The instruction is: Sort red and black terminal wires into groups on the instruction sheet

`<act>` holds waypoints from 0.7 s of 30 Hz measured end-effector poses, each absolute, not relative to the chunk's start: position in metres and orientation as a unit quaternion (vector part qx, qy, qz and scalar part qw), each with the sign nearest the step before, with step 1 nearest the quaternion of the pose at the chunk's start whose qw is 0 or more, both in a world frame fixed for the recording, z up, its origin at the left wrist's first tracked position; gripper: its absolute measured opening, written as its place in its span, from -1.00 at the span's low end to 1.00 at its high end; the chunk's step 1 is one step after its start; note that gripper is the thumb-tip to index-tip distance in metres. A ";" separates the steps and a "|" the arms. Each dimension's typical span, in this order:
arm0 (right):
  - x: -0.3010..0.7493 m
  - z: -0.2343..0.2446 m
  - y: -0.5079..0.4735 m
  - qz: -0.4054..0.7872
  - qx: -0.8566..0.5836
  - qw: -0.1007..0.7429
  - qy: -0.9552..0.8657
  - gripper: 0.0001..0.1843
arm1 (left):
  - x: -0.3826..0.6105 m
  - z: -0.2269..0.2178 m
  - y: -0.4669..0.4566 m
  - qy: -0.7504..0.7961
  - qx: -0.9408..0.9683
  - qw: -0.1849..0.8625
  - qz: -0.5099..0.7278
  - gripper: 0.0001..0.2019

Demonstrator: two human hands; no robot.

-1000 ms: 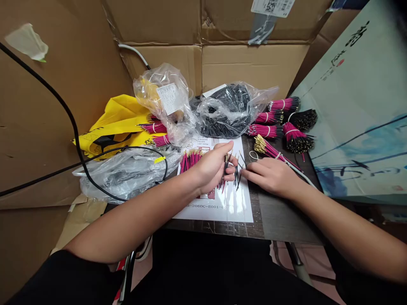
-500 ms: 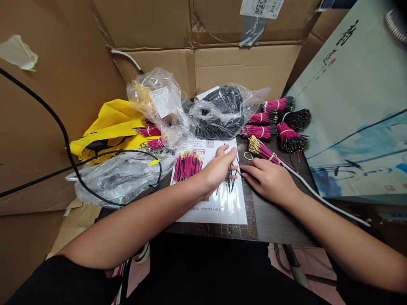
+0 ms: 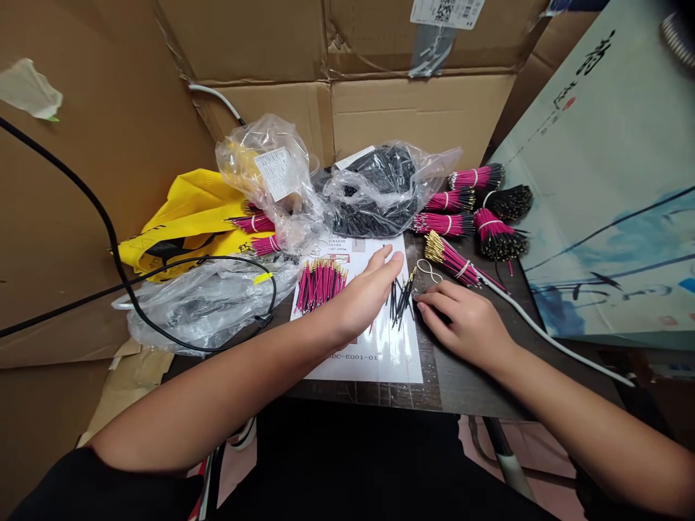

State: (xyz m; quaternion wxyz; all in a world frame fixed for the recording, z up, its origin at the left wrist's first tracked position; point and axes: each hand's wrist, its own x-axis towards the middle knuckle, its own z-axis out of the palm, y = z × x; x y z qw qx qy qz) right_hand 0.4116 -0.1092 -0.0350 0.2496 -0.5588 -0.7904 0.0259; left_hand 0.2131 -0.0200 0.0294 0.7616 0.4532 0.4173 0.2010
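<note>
My left hand [image 3: 369, 293] stands on edge over a printed sheet [image 3: 402, 365], thumb stretched out and apart; its other fingers are mostly hidden. Just right of its palm, a loose group of short black wires [image 3: 402, 304] with gold tips lies on the sheet. My right hand [image 3: 467, 322] rests on the table beside the sheet, fingers loosely bent and apart, fingertips close to these wires. I see nothing held in it. A pale rubber band [image 3: 430, 271], twisted into a figure eight, lies above its fingers. Left of my left hand, a pile of pink wires [image 3: 321, 284] with gold ends lies on the sheet.
Tied wire bundles [image 3: 444, 224] line the right back, with a gold-tipped pink bundle [image 3: 448, 259] nearer. Clear bags of black wires [image 3: 374, 192] and yellow items [image 3: 260, 163] stand behind. A yellow bag [image 3: 190, 210], black cable [image 3: 103, 202] and white cable [image 3: 554, 336] flank the work area.
The black wires have fanned out and lie farther right on the sheet. My right hand has drawn back slightly to the right. The rubber band has gone from a loop to a figure eight.
</note>
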 end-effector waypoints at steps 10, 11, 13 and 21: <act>0.407 -0.037 -0.104 0.017 -0.573 0.228 -0.787 -0.70 | 0.213 0.033 -0.032 0.397 0.450 0.781 0.173 -0.46; 0.407 -0.037 -0.103 0.020 -0.571 0.226 -0.789 -0.70 | 0.214 0.032 -0.033 0.392 0.455 0.781 0.174 -0.47; 0.407 -0.037 -0.102 0.027 -0.570 0.226 -0.789 -0.69 | 0.213 0.030 -0.035 0.385 0.459 0.781 0.176 -0.50; 0.407 -0.034 -0.099 0.056 -0.573 0.232 -0.784 -0.64 | 0.168 0.041 -0.006 0.309 0.607 0.709 0.184 -0.50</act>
